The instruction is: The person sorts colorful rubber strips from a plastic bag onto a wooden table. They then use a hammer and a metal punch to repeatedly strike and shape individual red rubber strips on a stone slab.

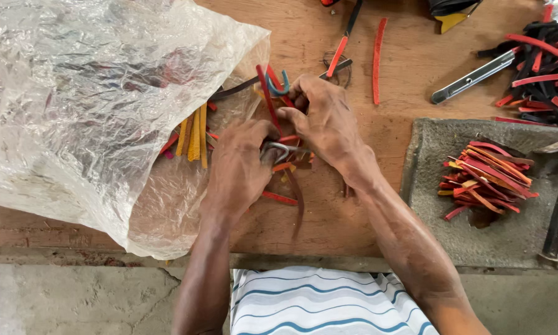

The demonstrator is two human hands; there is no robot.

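Striped cloth, white with blue lines (316, 304), fills the near edge, and both forearms reach out from it over a worn wooden bench (328, 223). On the bench the left hand (238, 167) is clenched around a bundle of coloured strips (285, 158), red, orange and brown, with a grey loop showing at the thumb. Right beside it, the right hand (325, 121) pinches more strips between thumb and fingertips; a red strip (265, 93) and a curled blue strip (279, 84) stand up above its fingers.

To the left, a crumpled clear plastic bag (86, 105) lies open with yellow strips (195, 133) spilling from its mouth, so plenty appears unsorted. To the right, a grey stone slab (428, 186) carries a tidy heap of red and orange strips (486, 177), seemingly already gathered. Farther off lie a loose red strip (378, 59), a metal tool (474, 77) and a pile of red and black strips (545, 68).
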